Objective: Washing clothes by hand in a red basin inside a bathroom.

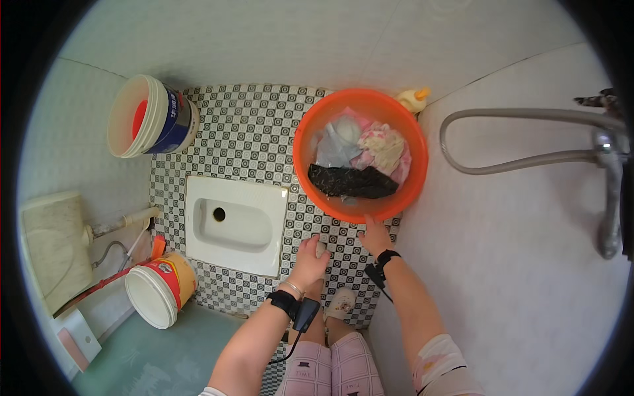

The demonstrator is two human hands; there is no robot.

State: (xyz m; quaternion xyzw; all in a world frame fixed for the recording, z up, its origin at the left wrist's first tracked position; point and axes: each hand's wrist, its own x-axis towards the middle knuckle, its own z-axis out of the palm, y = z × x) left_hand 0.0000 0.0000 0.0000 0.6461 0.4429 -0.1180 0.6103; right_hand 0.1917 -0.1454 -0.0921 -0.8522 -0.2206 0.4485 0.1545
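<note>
Shorts (307, 366) of pink check cover the person's lap at the lower edge, with a pale clog (341, 302) showing on one foot. Both forearms reach forward, a black strap with a small device (306, 314) on the left wrist, beside a thin bracelet (291, 286), and another black strap (383, 261) on the right.

Left hand (310, 259) hangs low over the tiled floor (244, 119), thumb apart from the fingers; its grip is loosely wide, and nothing shows in it. Right hand (375, 237) is farther forward, fingertips at the near rim of a round orange basin (419, 165); whether that grip pinches the rim or merely touches it, I cannot tell.

The basin stands on the floor ahead of the right hand. In it lie a black cloth (350, 181) nearest, then a pale grey piece (338, 148) on the left and a pink and cream cloth (383, 148) on the right.

To the left, a white squat toilet (281, 224) is set in the floor, with a yellow and red bucket (173, 280) beyond its lower left corner. Farther off, a white bucket with a blue band (173, 125) sits against the wall, and a pale bottle with an orange cap (413, 100) is just behind the basin.
</note>
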